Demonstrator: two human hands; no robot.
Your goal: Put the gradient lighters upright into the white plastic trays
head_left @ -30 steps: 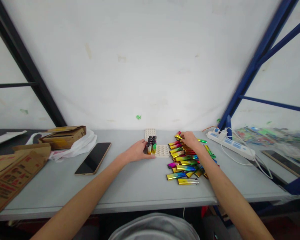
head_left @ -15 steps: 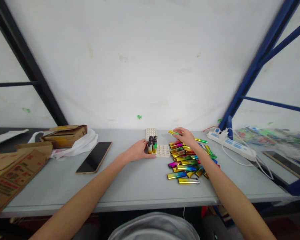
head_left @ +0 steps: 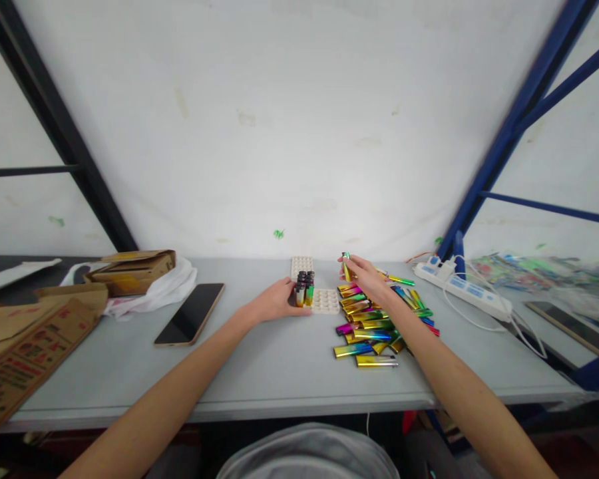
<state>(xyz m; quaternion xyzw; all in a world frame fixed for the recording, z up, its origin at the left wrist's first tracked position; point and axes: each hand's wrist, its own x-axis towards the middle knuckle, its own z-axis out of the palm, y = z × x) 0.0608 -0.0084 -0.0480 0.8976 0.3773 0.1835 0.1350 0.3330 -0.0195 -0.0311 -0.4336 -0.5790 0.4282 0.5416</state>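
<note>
poking upward from right grip point(head_left: 367, 277) — gold-green lighter point(head_left: 347, 270)

I count two phones point(head_left: 190, 314), two pale trays point(head_left: 325, 310), two brown cartons point(head_left: 134, 274), one power strip point(head_left: 462, 291); lighters point(head_left: 373, 336) overlap, so their total I cannot certify.

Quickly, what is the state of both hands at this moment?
Left hand: curved at the white tray's left end; whether gripping cannot be told.
Right hand: closed, holding one shiny lighter roughly upright.
</note>
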